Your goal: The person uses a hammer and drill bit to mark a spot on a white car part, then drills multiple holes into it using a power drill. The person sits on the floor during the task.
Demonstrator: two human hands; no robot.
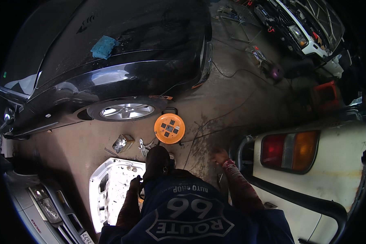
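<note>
I stand on a stained concrete floor and look down over my dark blue shirt [187, 211]. My left hand [135, 181] hangs at my hip over a white car panel [112, 191] lying on the floor; its fingers curl around something small and dark that I cannot make out. My right hand [220, 156] hangs free beside my leg with loose fingers, holding nothing, close to the black bumper bar [242, 148] of a white vehicle. My dark shoe [157, 160] is set just short of an orange cable reel [169, 128].
A black car [122, 61] with a blue cloth [103, 46] on its bonnet fills the upper left, its wheel [127, 110] near the reel. A loose lamp unit [123, 143] and metal part [143, 147] lie on the floor. The white vehicle's tail light [290, 150] is right, a silver car [44, 207] lower left.
</note>
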